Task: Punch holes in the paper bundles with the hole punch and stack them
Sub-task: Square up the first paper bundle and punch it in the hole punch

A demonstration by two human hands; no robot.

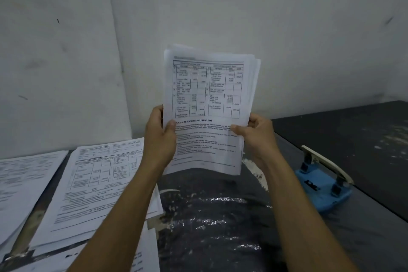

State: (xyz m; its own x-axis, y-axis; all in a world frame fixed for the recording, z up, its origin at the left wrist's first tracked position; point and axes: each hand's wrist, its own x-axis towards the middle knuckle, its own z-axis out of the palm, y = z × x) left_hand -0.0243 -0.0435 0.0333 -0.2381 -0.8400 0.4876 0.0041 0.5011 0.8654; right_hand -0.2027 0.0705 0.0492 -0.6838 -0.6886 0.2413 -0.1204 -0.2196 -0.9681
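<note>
- I see the paper bundle (pixel 208 108) held upright in the air above the desk (pixel 220 216), long axis vertical, printed table facing me.
- My left hand (pixel 160 137) pinches its lower left edge, thumb on the front; my right hand (pixel 257 133) pinches the lower right edge likewise.
- The hole punch (pixel 323 185) lies on the desk below and to the right, nearer my right hand, well apart from the sheets; its long axis runs diagonally away from me.
- I judge the bundle must come down and rightward to reach it.
- The sheets are thin, slightly fanned at the top right; the punch has a blue plastic base and a pale lever.
- Flat paper stacks (pixel 99 183) lie at left on the dark, scuffed surface.
</note>
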